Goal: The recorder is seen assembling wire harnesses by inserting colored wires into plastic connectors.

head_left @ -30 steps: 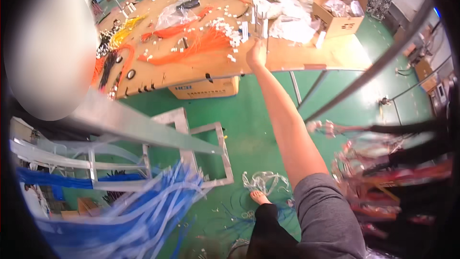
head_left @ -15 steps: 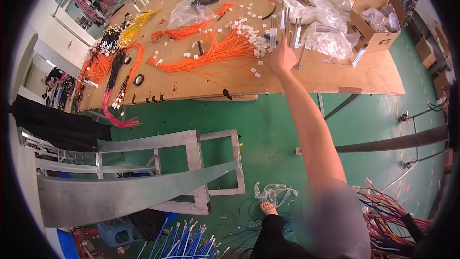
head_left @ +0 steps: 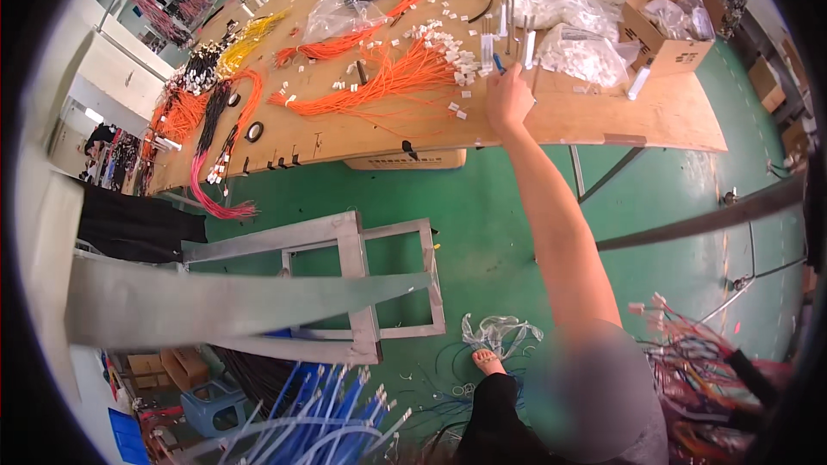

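Observation:
My right hand [head_left: 510,100] is stretched out over the wooden table [head_left: 603,116], near its front edge. Its fingers are curled around a thin blue item [head_left: 498,61] that sticks up from the fist. Just beyond the hand stand several upright white and metal posts [head_left: 508,30]. To the left of the hand lie a bundle of orange wires [head_left: 388,79] and scattered small white connectors [head_left: 444,41]. My left hand is out of sight.
Clear bags of white parts [head_left: 586,56] and an open cardboard box [head_left: 668,17] sit right of the hand. More orange, yellow and black wire bundles [head_left: 211,95] lie at the table's left. A metal frame [head_left: 362,284] stands on the green floor below, with blue cables [head_left: 319,422] near it.
The view has swung so the table sits more centred and closer. My right hand has stayed by the upright posts, dropping slightly toward the table's front edge.

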A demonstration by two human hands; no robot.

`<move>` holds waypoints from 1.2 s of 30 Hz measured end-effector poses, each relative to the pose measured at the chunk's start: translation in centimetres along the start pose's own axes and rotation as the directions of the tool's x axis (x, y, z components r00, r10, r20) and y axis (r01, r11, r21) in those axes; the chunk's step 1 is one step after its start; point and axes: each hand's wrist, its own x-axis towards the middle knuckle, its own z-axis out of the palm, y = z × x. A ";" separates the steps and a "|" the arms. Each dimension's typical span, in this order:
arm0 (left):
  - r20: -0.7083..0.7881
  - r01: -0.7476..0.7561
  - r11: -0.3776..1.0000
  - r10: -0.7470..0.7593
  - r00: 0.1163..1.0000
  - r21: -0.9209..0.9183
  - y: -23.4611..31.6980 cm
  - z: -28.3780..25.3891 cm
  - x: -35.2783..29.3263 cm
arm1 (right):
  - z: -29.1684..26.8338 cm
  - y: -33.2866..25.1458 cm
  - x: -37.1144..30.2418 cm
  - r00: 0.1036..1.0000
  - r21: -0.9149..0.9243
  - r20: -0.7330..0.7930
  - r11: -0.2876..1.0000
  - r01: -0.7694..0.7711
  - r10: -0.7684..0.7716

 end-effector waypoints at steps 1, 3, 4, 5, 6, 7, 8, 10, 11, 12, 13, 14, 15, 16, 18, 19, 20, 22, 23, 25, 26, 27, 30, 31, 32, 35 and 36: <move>-0.012 -0.011 0.999 0.012 1.000 0.034 -0.7 -0.4 -0.2 | -1.0 -0.5 -1.2 1.000 0.015 -0.003 1.000 -0.005 0.005; -0.010 -0.059 0.993 0.060 0.998 0.103 -2.4 -0.9 -0.6 | -3.5 -0.1 -3.9 0.978 0.276 -0.206 0.960 0.043 0.015; -0.016 -0.076 0.988 0.079 0.997 0.133 -3.5 -1.2 -1.0 | -5.1 -0.7 -5.0 0.968 0.334 -0.248 0.941 0.053 0.033; -0.021 -0.086 0.983 0.091 0.996 0.164 -4.9 -1.4 -1.9 | -6.9 -1.0 -6.5 0.967 0.343 -0.250 0.938 0.052 0.037; -0.030 -0.090 0.977 0.097 0.995 0.191 -6.6 -1.5 -3.0 | -8.7 -1.8 -8.2 0.947 0.400 -0.303 0.916 0.026 0.105; -0.042 -0.085 0.973 0.096 0.994 0.213 -8.5 -1.4 -4.5 | -10.6 -3.0 -10.4 0.923 0.461 -0.344 0.887 0.007 0.171; -0.042 -0.081 0.970 0.093 0.995 0.231 -10.2 -1.1 -6.6 | -12.2 -3.4 -12.7 0.929 0.469 -0.335 0.883 0.017 0.160; -0.026 -0.061 0.965 0.070 0.997 0.254 -14.6 0.8 -12.8 | -15.6 -2.7 -17.1 0.901 0.512 -0.380 0.859 0.018 0.208; -0.017 -0.017 0.967 0.022 1.000 0.253 -16.8 3.3 -16.5 | -16.6 -3.1 -20.6 0.908 0.589 -0.331 0.808 -0.012 0.255; -0.106 -0.240 0.969 0.246 0.963 0.064 -9.9 -5.5 -20.6 | -19.0 -0.1 -23.4 0.903 0.618 -0.310 0.784 -0.047 0.298; -0.234 -0.280 0.947 0.311 0.921 0.156 -14.3 -4.3 -22.3 | -22.1 -1.9 -28.5 0.928 0.569 -0.226 0.814 -0.120 0.295; -0.270 -0.172 0.981 0.143 0.952 -0.090 -15.1 -4.8 -23.1 | -26.0 -2.6 -32.5 0.940 0.487 -0.191 0.858 -0.161 0.284; -0.361 -0.275 0.920 0.165 0.918 -0.278 -14.9 -7.0 -24.3 | -30.2 -3.3 -36.9 0.943 0.481 -0.214 0.868 -0.126 0.255; -0.445 -0.293 0.722 -0.022 0.895 -0.627 -14.8 -8.8 -25.9 | -33.6 -3.7 -42.8 0.954 0.477 -0.213 0.875 -0.087 0.212; -0.587 -0.475 0.610 0.019 0.809 -0.635 -18.6 -10.1 -27.7 | -38.3 -2.3 -52.2 0.952 0.589 -0.298 0.771 0.242 -0.071; -0.095 -0.092 0.064 -0.059 0.994 -0.994 -17.2 -14.6 -30.2 | -39.8 -0.8 -56.7 0.976 0.686 -0.111 0.696 0.213 -0.189; -0.161 -0.162 -0.013 -0.081 0.984 -0.987 -17.8 -16.7 -32.1 | -41.8 0.0 -62.4 0.943 0.785 0.087 0.605 0.134 -0.323; -0.209 -0.227 -0.103 -0.157 0.965 -0.968 -20.2 -18.5 -36.1 | -46.8 -0.1 -73.4 0.670 0.712 0.605 0.669 -0.213 -0.430; -0.250 -0.249 0.022 -0.126 0.960 -0.968 -21.5 -19.2 -37.7 | -49.1 -0.2 -77.7 0.499 0.550 0.779 0.797 -0.252 -0.379; -0.267 -0.254 0.127 -0.099 0.958 -0.959 -23.2 -19.8 -40.3 | -50.2 1.3 -84.7 0.387 0.672 0.700 0.737 -0.074 -0.600; -0.313 -0.295 0.227 -0.049 0.948 -0.928 -24.2 -19.9 -41.5 | -51.3 1.1 -87.0 0.235 0.655 0.746 0.750 -0.092 -0.623; -0.349 -0.329 0.328 -0.002 0.937 -0.886 -25.3 -19.7 -42.5 | -52.4 0.5 -88.9 0.069 0.634 0.773 0.765 -0.112 -0.631; -0.440 -0.358 0.530 -0.033 0.897 -0.769 -27.5 -18.1 -44.7 | -53.5 -1.0 -92.9 -0.389 0.615 0.698 0.781 -0.107 -0.602; -0.487 -0.374 0.612 -0.021 0.873 -0.697 -27.9 -17.6 -45.0 | -52.7 -0.9 -94.0 -0.429 0.611 0.685 0.785 -0.102 -0.589; -0.478 -0.358 0.642 -0.015 0.878 -0.678 -28.4 -16.9 -45.3 | -52.2 -0.1 -95.1 -0.537 0.610 0.660 0.792 -0.025 -0.525; -0.516 -0.351 0.634 -0.090 0.852 -0.689 -29.4 -14.0 -46.3 | -51.6 2.2 -98.0 -0.665 0.638 0.572 0.770 -0.007 -0.480; -0.510 -0.330 0.631 -0.121 0.852 -0.702 -29.6 -13.0 -46.5 | -51.4 3.4 -98.8 -0.621 0.560 0.602 0.820 -0.119 -0.502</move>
